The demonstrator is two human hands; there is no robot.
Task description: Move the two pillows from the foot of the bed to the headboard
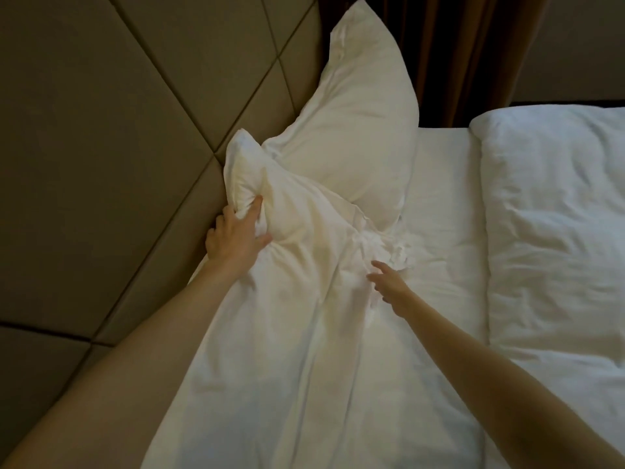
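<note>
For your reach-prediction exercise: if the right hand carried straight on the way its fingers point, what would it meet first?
Probably the bunched white fabric knot just beyond the right hand, though depth is unclear.

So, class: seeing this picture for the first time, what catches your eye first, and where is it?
The left hand gripping a corner of the near pillow against the padded headboard. Behind it, the far pillow leans on the headboard. The right hand rests open on the near pillow.

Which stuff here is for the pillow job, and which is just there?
For the job: near pillow, far pillow, headboard, left hand, right hand.
Just there: duvet, sheet, curtain.
</note>
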